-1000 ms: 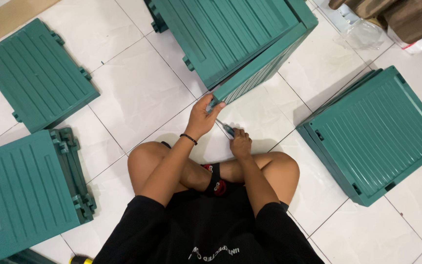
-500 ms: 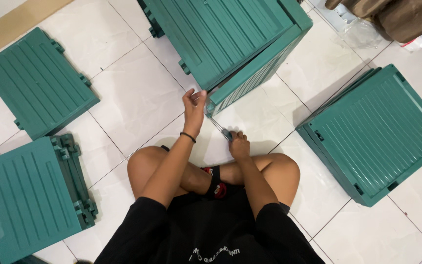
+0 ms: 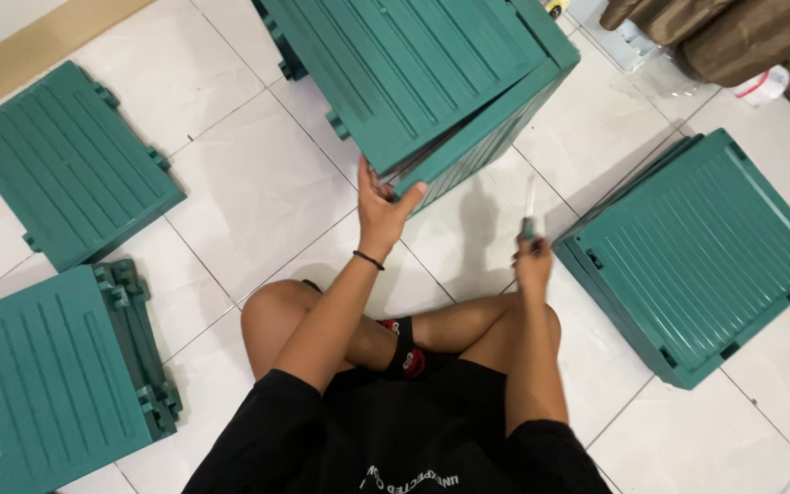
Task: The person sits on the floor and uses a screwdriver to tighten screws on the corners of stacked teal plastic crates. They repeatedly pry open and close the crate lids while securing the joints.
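Gripping the near corner of the half-built green crate (image 3: 432,82), the left hand (image 3: 381,206) has its thumb and fingers closed around the bottom edge where two ribbed panels meet, seemingly to steady that joint. It sits on the white tiled floor (image 3: 249,192) just beyond the person's crossed legs. Right hand (image 3: 534,265) is closed in a fist around a slim tool (image 3: 528,206) (a screwdriver by its look, though its tip is blurred), held upright and apart from the crate. Loose panels lie flat within reach: one far left (image 3: 66,160), a stack near left (image 3: 48,375), and another stack on the right (image 3: 697,252), just beside the right hand. Brown fabric (image 3: 724,32) and a clear plastic bag (image 3: 651,64) sit at the far right.
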